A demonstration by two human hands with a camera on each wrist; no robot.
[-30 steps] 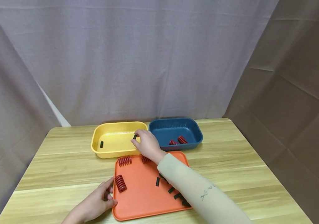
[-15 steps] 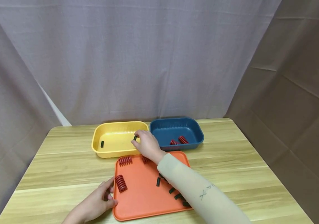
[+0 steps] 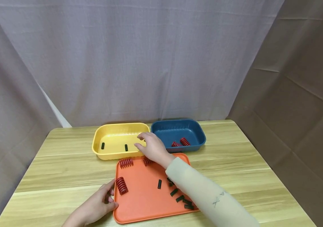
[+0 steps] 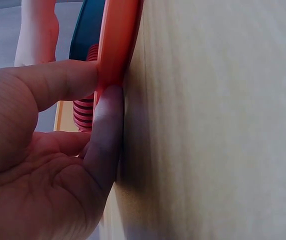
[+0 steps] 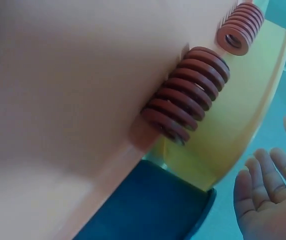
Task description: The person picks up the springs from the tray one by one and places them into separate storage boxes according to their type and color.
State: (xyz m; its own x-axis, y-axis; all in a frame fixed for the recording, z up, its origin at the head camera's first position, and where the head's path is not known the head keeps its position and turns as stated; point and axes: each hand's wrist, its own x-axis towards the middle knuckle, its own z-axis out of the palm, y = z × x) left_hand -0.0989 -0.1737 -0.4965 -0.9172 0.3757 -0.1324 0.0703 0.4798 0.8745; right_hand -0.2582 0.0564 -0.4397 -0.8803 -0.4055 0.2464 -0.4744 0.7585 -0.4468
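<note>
Sensibly, the right hand (image 3: 154, 147) hung by the right end of the yellow bin (image 3: 110, 156), fingers parted and empty, two dark coil springs (image 3: 126, 147) inside, while the left hand (image 3: 100, 202) apparently pinched the orange tray (image 3: 144, 201), a steadying hold best kept light.

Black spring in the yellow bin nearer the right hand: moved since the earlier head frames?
Yes, left and down in the head view: against the yellow bin, the black spring went from the right hand to the bin floor.

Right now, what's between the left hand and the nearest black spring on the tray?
A red spring, then bare orange tray, in the head view.
</note>
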